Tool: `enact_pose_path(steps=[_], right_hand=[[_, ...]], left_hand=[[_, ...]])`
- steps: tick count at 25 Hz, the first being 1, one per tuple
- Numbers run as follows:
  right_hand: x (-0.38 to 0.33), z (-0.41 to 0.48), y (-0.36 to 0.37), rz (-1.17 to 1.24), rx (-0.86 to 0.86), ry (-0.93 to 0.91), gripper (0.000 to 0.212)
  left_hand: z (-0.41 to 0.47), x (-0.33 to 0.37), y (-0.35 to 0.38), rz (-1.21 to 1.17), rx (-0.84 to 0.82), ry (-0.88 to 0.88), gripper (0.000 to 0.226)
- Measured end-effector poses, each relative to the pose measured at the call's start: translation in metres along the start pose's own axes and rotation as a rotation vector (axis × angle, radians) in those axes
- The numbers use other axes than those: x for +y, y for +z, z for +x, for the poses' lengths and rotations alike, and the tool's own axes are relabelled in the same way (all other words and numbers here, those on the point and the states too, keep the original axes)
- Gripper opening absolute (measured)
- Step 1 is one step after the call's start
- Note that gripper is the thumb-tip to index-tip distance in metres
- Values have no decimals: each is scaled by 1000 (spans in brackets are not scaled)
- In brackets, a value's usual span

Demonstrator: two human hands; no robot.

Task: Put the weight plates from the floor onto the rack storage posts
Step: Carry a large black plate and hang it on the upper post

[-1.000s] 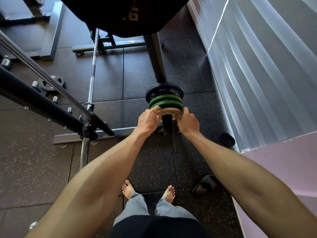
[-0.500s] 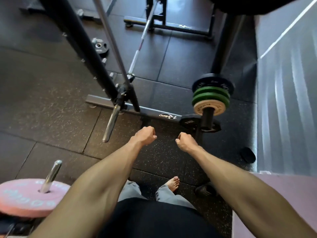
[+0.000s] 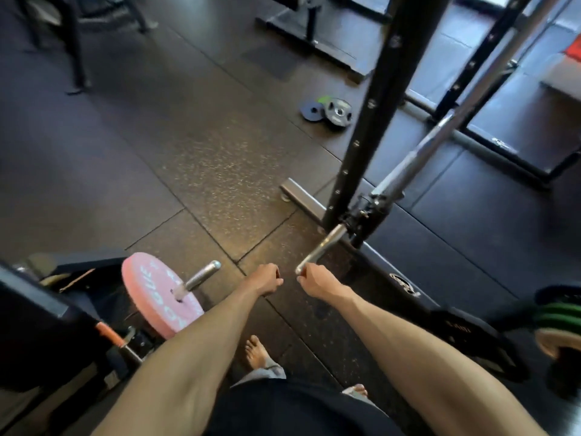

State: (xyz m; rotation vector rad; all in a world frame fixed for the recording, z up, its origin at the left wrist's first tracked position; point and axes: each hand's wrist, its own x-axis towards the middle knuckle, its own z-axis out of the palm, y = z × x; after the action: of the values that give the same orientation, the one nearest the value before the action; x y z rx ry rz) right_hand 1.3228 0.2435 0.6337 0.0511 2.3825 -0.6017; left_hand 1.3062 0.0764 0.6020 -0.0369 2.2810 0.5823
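Two small weight plates lie together on the rubber floor beyond the rack upright: a dark blue plate (image 3: 311,111) and a grey metal plate (image 3: 338,113) leaning on it. A pink plate (image 3: 157,294) sits on a steel storage post (image 3: 201,275) at the lower left. At the right edge a stack of green plates (image 3: 556,316) with a tan plate (image 3: 559,343) hangs on another post, blurred. My left hand (image 3: 265,280) and my right hand (image 3: 317,281) are both loosely fisted and hold nothing. The right hand is just below the barbell's sleeve end.
A black rack upright (image 3: 364,121) rises in the middle right, with a barbell (image 3: 408,171) resting on its hook. The rack's base rail (image 3: 301,199) lies on the floor. Other dark frames stand at the back. My bare feet (image 3: 256,352) stand below.
My hands let go of the tan plate on the right post and drew back into loose fists. My view swung left, bringing the pink plate and the small floor plates closer in.
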Motion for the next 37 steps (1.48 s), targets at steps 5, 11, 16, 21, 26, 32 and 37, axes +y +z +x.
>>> enact_pose_path(steps=[5,11,16,21,26,32,37], right_hand=[[-97,60,-12,-82,-71,-121,35],[-163,170,-45,-156,-126,-160,31],[-203,281,-97,-157,-180,-125,29],[-237,374,-182,-101,-144,-120,29],[-244,460,-254,-77,-109,-44,30],[-250,586,-345,7,-26,60,29],[-268,674,-441,130,70,205,29]], left_hand=[[17,-75,-68,-127,62,-114,25],[92,-100,-149,-225,115,-166,17],[179,-92,-256,-239,134,-145,20],[262,-68,-356,-216,125,-121,14],[353,-33,-435,-213,75,-81,14],[493,18,-553,-109,-5,35,18],[596,69,-659,40,-125,132,12]])
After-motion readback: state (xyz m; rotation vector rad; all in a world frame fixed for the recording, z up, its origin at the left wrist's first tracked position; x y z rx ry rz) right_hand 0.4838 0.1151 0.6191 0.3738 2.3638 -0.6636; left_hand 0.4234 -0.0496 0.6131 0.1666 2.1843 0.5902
